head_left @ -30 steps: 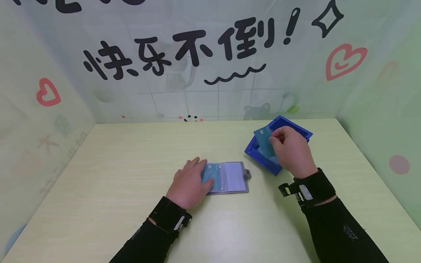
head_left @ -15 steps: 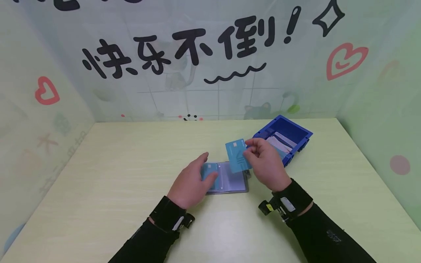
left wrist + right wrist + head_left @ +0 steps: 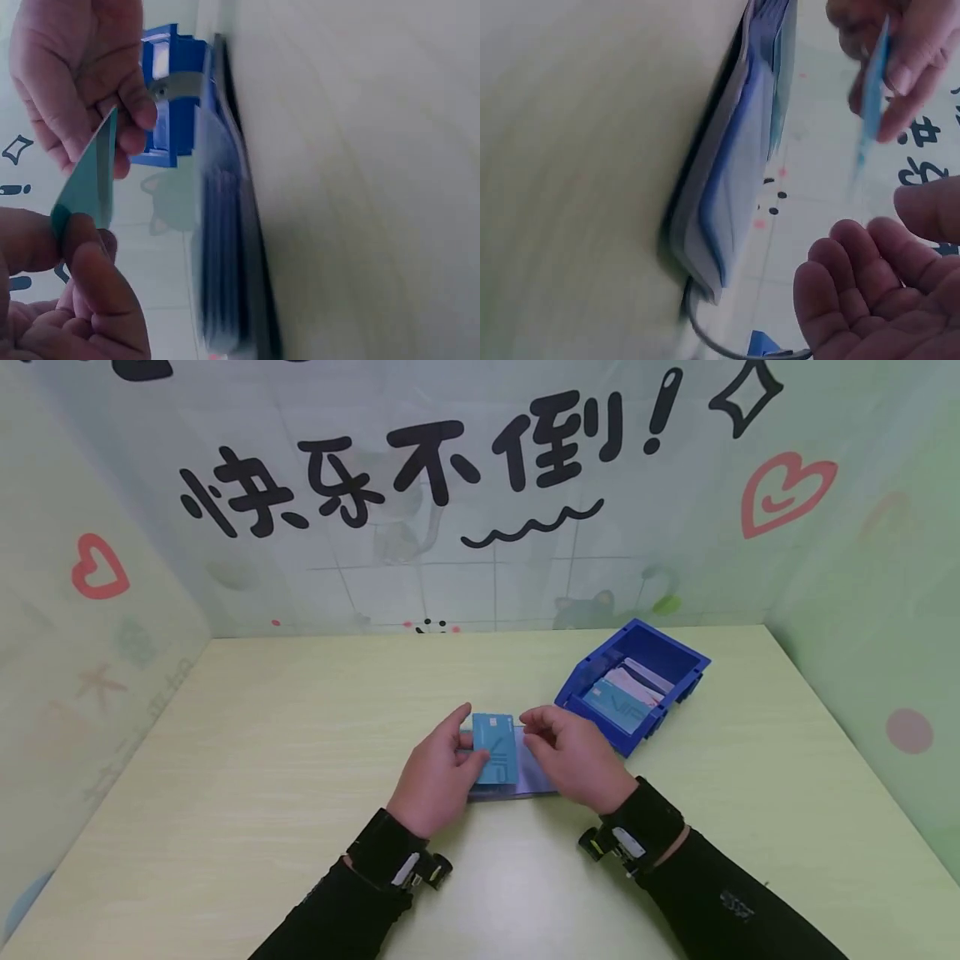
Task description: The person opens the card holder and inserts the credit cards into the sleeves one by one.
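My left hand (image 3: 435,777) pinches a light blue card (image 3: 495,747), printed with large letters and a chip, between thumb and fingers. The card stands above an open card holder (image 3: 534,777) with clear sleeves, which lies on the table and is partly covered by the card and hands. Just right of the card is my right hand (image 3: 581,760), its fingers loosely bent. In the right wrist view a gap shows between that hand (image 3: 877,292) and the card (image 3: 871,94). The left wrist view shows several sleeves (image 3: 225,255) in the holder edge-on.
A blue plastic bin (image 3: 663,647) stands tilted at the back right of the table (image 3: 300,718). Inside it lie another blue card (image 3: 618,703) and pale pinkish cards (image 3: 637,681). Printed cloth walls (image 3: 450,593) enclose the back and sides.
My right hand has brought the card from the bin leftward to above the card holder and let go of it. My left hand has lifted off the holder and now holds the card.
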A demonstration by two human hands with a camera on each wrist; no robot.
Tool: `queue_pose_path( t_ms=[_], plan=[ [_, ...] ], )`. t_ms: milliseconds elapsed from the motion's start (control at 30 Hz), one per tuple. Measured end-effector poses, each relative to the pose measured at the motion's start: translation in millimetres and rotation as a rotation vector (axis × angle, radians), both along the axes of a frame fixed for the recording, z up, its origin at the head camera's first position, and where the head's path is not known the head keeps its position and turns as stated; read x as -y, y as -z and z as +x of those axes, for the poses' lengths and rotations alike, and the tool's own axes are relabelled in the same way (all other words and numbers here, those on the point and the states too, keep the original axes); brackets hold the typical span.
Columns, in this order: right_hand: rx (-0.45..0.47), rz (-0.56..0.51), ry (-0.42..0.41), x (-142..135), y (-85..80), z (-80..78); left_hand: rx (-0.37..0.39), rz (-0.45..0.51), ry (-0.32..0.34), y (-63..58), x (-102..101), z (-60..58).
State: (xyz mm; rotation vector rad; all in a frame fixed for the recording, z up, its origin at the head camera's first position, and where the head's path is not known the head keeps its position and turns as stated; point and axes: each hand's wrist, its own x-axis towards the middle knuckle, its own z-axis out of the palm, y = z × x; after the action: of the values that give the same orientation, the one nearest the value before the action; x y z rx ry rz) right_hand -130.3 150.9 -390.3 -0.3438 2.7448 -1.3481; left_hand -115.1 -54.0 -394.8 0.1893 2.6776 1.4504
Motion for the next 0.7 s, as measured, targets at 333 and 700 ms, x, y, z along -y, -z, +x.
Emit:
queue_pose_path(
  t_ms=[333,700],
  plan=[
    [0.052,0.284,-0.062,-10.3,-3.3,-4.9,-0.029,-0.199,-0.037,3.0,1.5,-2.8],
    [0.137,0.444,-0.074,-9.4,3.6,-7.5,0.004,-0.274,-0.012,2.6,-4.9,-9.0]
  ],
)
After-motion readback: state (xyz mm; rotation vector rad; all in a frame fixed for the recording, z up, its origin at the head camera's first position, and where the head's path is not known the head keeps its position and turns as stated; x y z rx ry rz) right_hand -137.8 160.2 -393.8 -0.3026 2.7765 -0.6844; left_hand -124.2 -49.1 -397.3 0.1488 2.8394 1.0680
